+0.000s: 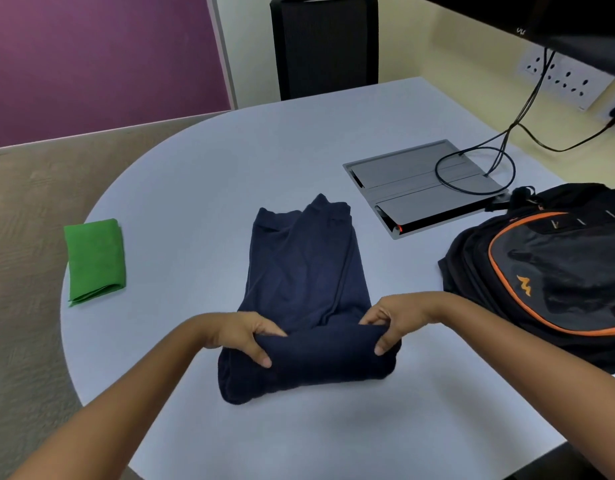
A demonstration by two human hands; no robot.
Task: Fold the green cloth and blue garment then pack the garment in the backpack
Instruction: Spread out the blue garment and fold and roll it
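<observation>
Blue garment (301, 271) lengthwise, waistband away

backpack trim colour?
Orange piping on the black backpack, with an orange logo; clearest in the head view.

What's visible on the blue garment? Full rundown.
The blue garment is dark navy, soft knit-looking fabric, lying lengthwise mid-table, already narrowed into a long strip with its ribbed end pointing away. Its near end is turned over into a thick fold. The left hand and right hand grip that fold at either side. Nothing else touches it.
</observation>
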